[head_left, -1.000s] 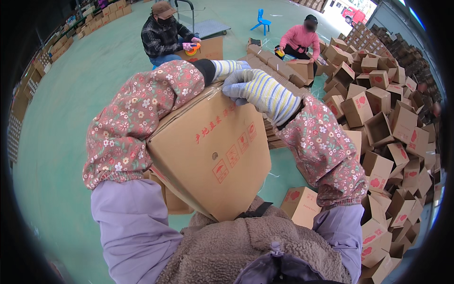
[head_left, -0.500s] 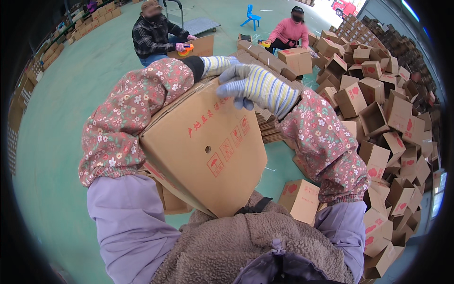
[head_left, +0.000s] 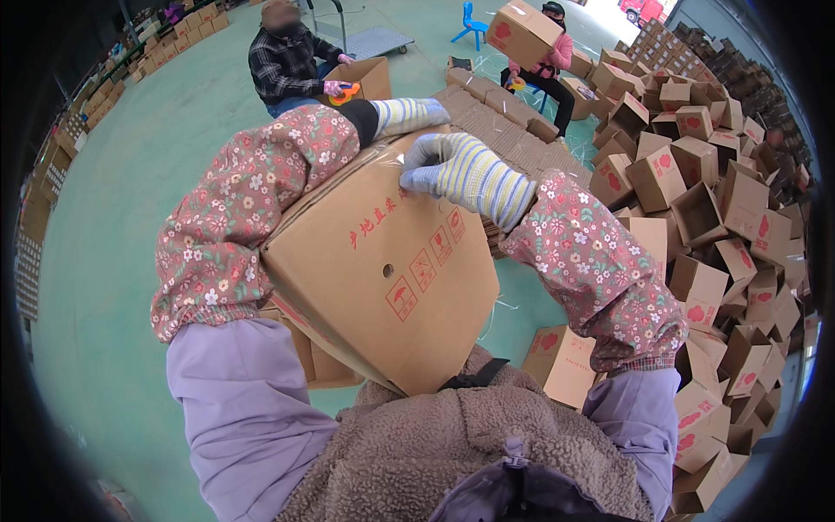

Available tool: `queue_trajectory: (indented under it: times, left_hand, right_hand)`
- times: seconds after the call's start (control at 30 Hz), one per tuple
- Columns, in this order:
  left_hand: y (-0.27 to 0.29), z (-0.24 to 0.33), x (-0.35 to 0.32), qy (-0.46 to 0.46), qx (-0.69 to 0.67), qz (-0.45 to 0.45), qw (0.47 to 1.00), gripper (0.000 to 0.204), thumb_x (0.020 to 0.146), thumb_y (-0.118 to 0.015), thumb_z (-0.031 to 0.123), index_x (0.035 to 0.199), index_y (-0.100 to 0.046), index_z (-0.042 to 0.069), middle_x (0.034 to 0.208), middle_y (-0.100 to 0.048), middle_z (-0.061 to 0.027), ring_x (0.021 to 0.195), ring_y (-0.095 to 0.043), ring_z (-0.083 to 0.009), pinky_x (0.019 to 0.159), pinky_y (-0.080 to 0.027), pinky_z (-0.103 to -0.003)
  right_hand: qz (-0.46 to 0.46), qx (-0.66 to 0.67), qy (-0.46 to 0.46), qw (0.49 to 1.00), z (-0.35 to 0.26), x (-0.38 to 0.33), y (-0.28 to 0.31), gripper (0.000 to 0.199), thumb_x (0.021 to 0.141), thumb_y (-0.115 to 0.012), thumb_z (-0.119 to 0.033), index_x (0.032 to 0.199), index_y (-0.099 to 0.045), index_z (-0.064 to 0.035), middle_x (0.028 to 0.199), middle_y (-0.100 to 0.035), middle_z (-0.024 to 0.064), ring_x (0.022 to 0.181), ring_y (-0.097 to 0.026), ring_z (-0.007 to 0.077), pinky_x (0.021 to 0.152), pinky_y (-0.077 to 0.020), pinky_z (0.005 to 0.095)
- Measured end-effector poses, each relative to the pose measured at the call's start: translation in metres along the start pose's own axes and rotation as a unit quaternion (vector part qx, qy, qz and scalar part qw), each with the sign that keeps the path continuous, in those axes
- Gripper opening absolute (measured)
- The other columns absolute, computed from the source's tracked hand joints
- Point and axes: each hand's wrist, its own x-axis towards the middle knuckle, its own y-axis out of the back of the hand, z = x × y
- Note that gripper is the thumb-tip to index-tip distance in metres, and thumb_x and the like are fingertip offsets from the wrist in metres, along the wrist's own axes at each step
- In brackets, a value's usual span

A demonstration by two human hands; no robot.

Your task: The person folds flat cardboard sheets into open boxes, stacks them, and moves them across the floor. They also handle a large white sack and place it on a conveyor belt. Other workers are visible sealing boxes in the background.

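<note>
The right hand (head_left: 452, 170) is pressing flat, fingers open, on the cardboard box (head_left: 383, 270) mid-frame. The left hand (head_left: 409, 113) is lying behind the box's top edge; I cannot tell its grip.

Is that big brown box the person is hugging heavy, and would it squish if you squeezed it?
Probably light: the cardboard box rests tilted against the chest, steadied only by the left hand and right hand. Likely fairly stiff, since its faces look flat and undented. The clear tape on top may be slippery.

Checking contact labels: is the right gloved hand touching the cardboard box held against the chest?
Touching. The head view shows the right hand with its fingertips pressed on the cardboard box's top edge.
</note>
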Motion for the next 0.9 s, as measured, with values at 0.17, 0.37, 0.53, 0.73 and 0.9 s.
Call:
queue_trajectory:
  times: [0.17, 0.37, 0.53, 0.73, 0.9]
  left_hand:
    - [-0.005, 0.000, -0.001, 0.025, -0.055, -0.004, 0.998, 0.029, 0.089, -0.037, 0.021, 0.113, -0.048, 0.007, 0.114, -0.046, -0.0100, 0.109, -0.042, -0.0213, 0.094, -0.031, -0.030]
    - [-0.003, -0.001, 0.007, 0.072, -0.094, -0.039, 0.992, 0.029, 0.089, -0.039, 0.018, 0.114, -0.046, 0.007, 0.115, -0.045, -0.0088, 0.113, -0.039, -0.0190, 0.097, -0.029, -0.029]
    - [-0.006, 0.002, 0.001, 0.035, -0.075, 0.027, 0.996, 0.032, 0.089, -0.036, 0.026, 0.109, -0.051, 0.006, 0.108, -0.051, -0.0084, 0.102, -0.047, -0.0212, 0.088, -0.036, -0.028]
    - [-0.007, 0.003, 0.005, 0.052, -0.101, 0.020, 0.993, 0.031, 0.089, -0.037, 0.026, 0.108, -0.051, 0.006, 0.108, -0.051, -0.0082, 0.102, -0.047, -0.0201, 0.089, -0.035, -0.028]
    - [-0.006, 0.000, 0.012, 0.004, -0.049, 0.015, 0.999, 0.030, 0.089, -0.037, 0.026, 0.107, -0.051, 0.007, 0.107, -0.051, -0.0072, 0.101, -0.046, -0.0183, 0.088, -0.035, -0.028]
  right_hand:
    - [-0.007, 0.110, -0.034, 0.993, -0.018, -0.002, 0.021, 0.013, 0.076, -0.061, -0.018, 0.079, -0.060, -0.0057, 0.060, -0.056, 0.0000, 0.047, -0.049, 0.0049, 0.041, -0.0370, 0.0182]
    - [-0.057, 0.213, -0.111, 0.969, -0.025, -0.011, 0.023, 0.015, 0.075, -0.059, -0.020, 0.079, -0.061, -0.0054, 0.051, -0.053, -0.0001, 0.039, -0.042, 0.0053, 0.034, -0.0315, 0.0195]
    - [-0.078, 0.210, -0.098, 0.970, -0.010, -0.025, 0.022, 0.017, 0.076, -0.059, -0.016, 0.086, -0.060, -0.0027, 0.060, -0.053, -0.0005, 0.040, -0.041, 0.0049, 0.034, -0.0314, 0.0180]
    - [-0.065, 0.262, -0.087, 0.959, -0.001, -0.034, 0.028, 0.036, 0.075, -0.060, -0.013, 0.106, -0.050, 0.0028, 0.068, -0.055, 0.0021, 0.042, -0.042, 0.0050, 0.035, -0.0318, 0.0181]
    - [-0.072, 0.272, -0.102, 0.954, 0.012, -0.040, 0.009, 0.031, 0.074, -0.062, -0.015, 0.097, -0.051, 0.0017, 0.065, -0.055, 0.0038, 0.041, -0.045, 0.0076, 0.032, -0.0319, 0.0216]
